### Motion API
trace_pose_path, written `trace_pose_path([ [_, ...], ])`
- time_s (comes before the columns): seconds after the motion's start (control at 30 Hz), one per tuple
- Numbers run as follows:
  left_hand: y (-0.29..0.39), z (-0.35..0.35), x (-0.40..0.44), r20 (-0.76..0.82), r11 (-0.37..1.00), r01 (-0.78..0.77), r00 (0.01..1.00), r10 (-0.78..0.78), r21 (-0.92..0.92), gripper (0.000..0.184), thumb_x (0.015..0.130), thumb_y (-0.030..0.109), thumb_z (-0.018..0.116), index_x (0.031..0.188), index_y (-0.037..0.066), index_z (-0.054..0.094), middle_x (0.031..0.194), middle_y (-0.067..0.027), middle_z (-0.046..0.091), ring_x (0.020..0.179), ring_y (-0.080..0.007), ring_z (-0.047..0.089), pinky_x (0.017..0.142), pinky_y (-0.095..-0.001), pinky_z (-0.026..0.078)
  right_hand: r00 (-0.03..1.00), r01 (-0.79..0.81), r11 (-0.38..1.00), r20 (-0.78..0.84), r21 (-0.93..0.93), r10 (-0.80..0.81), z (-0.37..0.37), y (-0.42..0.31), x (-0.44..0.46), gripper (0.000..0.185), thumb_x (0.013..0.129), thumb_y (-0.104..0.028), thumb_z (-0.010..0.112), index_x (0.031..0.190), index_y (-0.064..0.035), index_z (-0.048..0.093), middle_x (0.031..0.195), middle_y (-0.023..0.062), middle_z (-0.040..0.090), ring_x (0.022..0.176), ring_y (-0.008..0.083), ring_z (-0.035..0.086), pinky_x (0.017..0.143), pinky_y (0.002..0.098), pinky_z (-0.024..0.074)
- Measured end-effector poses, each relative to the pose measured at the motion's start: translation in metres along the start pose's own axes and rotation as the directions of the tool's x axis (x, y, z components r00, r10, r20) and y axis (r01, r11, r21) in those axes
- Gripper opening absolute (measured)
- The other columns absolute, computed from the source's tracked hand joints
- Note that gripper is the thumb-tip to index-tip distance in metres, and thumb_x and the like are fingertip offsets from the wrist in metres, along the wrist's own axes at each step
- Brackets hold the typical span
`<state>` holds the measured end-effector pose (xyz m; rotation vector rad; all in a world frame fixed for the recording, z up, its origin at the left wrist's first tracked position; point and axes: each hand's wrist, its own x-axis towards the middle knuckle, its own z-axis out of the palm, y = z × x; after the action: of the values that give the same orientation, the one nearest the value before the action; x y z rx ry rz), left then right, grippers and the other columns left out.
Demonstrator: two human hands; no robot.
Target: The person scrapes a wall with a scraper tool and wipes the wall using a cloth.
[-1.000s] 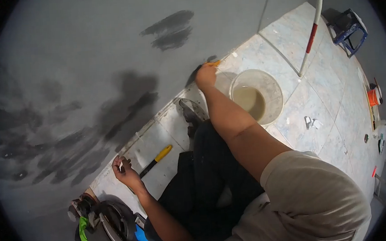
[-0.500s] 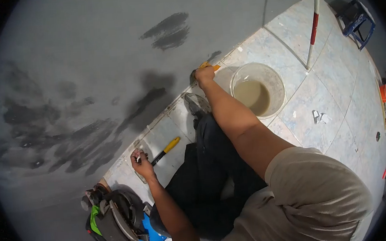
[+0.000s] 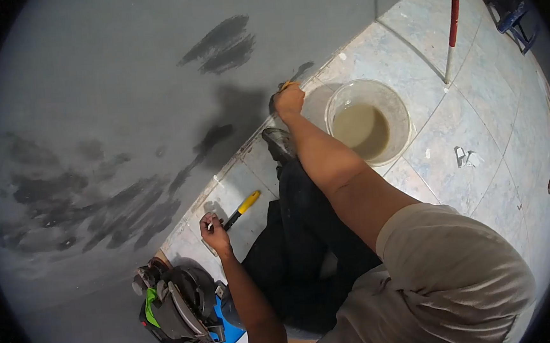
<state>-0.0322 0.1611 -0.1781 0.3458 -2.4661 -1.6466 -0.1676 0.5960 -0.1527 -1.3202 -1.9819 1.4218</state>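
Note:
My right hand (image 3: 290, 100) is closed around a yellow-orange piece (image 3: 289, 84) at the foot of the grey wall (image 3: 152, 52); the fingers hide most of it, so its kind is unclear. Dark, wet-looking streaks (image 3: 221, 44) mark the wall. Low on the left, my left hand (image 3: 215, 234) has its fingers curled in. A pale speck shows at the fingertips, too small to name. Beside this hand lies a tool with a yellow and black handle (image 3: 249, 202) on the tiles, its far end hidden by the hand. A translucent bucket (image 3: 398, 109) of murky grey-brown liquid (image 3: 361, 130) stands right of my right forearm.
My shoe (image 3: 278, 144) rests close to the wall's base. A bag with tools (image 3: 182, 299) sits at lower left. On the tiled floor (image 3: 481, 112) are white scraps (image 3: 468, 156) and a red-and-white pole (image 3: 453, 25). A blue stool (image 3: 514, 18) stands at upper right.
The view has shifted slightly. My right hand has turned a little at the wall's base, and less of the yellow-orange piece shows. My left hand stays beside the yellow-handled tool.

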Motion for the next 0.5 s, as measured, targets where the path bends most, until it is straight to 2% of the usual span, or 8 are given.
trace_pose_path([
  [0.07,0.005,0.0,0.001,-0.018,1.0,0.014,1.0,-0.014,0.005,0.015,0.099,0.008,0.066,0.112,0.001,0.063,0.098,-0.004,0.064,0.076,-0.0141,0.065,0.069,-0.0277,0.055,0.994,0.106,0.968,0.026,-0.226,-0.102,0.008,0.003,0.008,0.022,0.083,-0.008,0.066,0.1,0.0048,0.069,0.099,0.0278,0.071,0.097,0.0399,0.072,0.085,0.0451,0.0584],
  [0.13,0.009,0.008,0.004,-0.02,0.994,-0.082,0.997,0.081,-0.074,0.014,0.099,0.007,0.066,0.111,0.001,0.063,0.097,-0.004,0.063,0.076,-0.0139,0.065,0.071,-0.0281,0.056,0.982,0.191,0.959,0.04,-0.211,-0.187,0.02,0.003,0.007,0.022,0.083,-0.01,0.065,0.099,0.005,0.069,0.1,0.0266,0.072,0.096,0.0396,0.072,0.085,0.0451,0.0584],
  [0.2,0.008,0.008,-0.001,0.002,0.999,-0.037,0.999,0.037,-0.039,0.013,0.099,0.007,0.065,0.111,0.001,0.063,0.096,-0.0039,0.063,0.077,-0.0143,0.065,0.072,-0.0287,0.057,0.965,0.262,0.945,0.051,-0.195,-0.257,0.01,0.001,0.0,0.022,0.084,-0.011,0.065,0.098,0.0053,0.069,0.1,0.0253,0.072,0.096,0.0392,0.073,0.085,0.0451,0.0584],
  [0.27,-0.002,0.003,0.002,0.064,0.995,-0.089,0.994,0.086,0.052,0.015,0.101,0.013,0.065,0.112,0.002,0.065,0.099,-0.0044,0.065,0.079,-0.0147,0.065,0.071,-0.028,0.054,0.981,0.188,0.968,0.08,-0.164,-0.177,-0.021,-0.021,-0.022,0.028,0.082,-0.018,0.069,0.098,0.0051,0.07,0.099,0.0227,0.073,0.095,0.0402,0.073,0.086,0.0454,0.0581],
  [0.3,-0.005,0.001,0.002,0.06,0.998,-0.049,0.997,0.048,0.024,0.016,0.1,0.012,0.066,0.112,0.002,0.065,0.098,-0.005,0.065,0.08,-0.0154,0.066,0.072,-0.0284,0.054,0.98,0.191,0.968,0.085,-0.161,-0.179,-0.019,-0.011,-0.017,0.028,0.082,-0.018,0.069,0.098,0.0051,0.07,0.099,0.0227,0.073,0.095,0.0402,0.073,0.086,0.0454,0.0581],
  [0.33,-0.001,0.0,0.0,0.053,0.999,-0.049,0.997,0.048,0.023,0.016,0.1,0.012,0.066,0.112,0.002,0.065,0.098,-0.005,0.065,0.08,-0.0154,0.066,0.072,-0.0284,0.054,0.99,0.061,0.99,0.132,-0.13,-0.044,-0.013,0.011,0.0,0.029,0.079,-0.017,0.072,0.097,0.0045,0.071,0.101,0.0224,0.073,0.097,0.0403,0.072,0.088,0.0447,0.0578],
  [0.43,0.012,0.004,-0.001,-0.007,0.997,-0.06,0.998,0.06,0.056,0.013,0.098,0.008,0.067,0.109,0.002,0.065,0.097,-0.0039,0.064,0.076,-0.0143,0.066,0.07,-0.0278,0.055,0.962,-0.178,0.983,0.205,-0.037,0.182,0.007,0.045,0.037,0.03,0.075,-0.017,0.077,0.097,0.0032,0.072,0.104,0.0231,0.073,0.101,0.0392,0.072,0.091,0.0427,0.0572],
  [0.5,0.01,0.007,0.001,-0.011,0.997,-0.072,0.997,0.072,0.022,0.014,0.098,0.009,0.067,0.11,0.002,0.065,0.096,-0.0037,0.064,0.075,-0.0146,0.066,0.069,-0.0275,0.054,0.962,-0.261,0.965,0.09,0.01,0.259,0.01,0.048,0.032,0.026,0.078,-0.018,0.077,0.096,0.0005,0.072,0.108,0.0223,0.074,0.106,0.0338,0.073,0.091,0.0386,0.0572],
])
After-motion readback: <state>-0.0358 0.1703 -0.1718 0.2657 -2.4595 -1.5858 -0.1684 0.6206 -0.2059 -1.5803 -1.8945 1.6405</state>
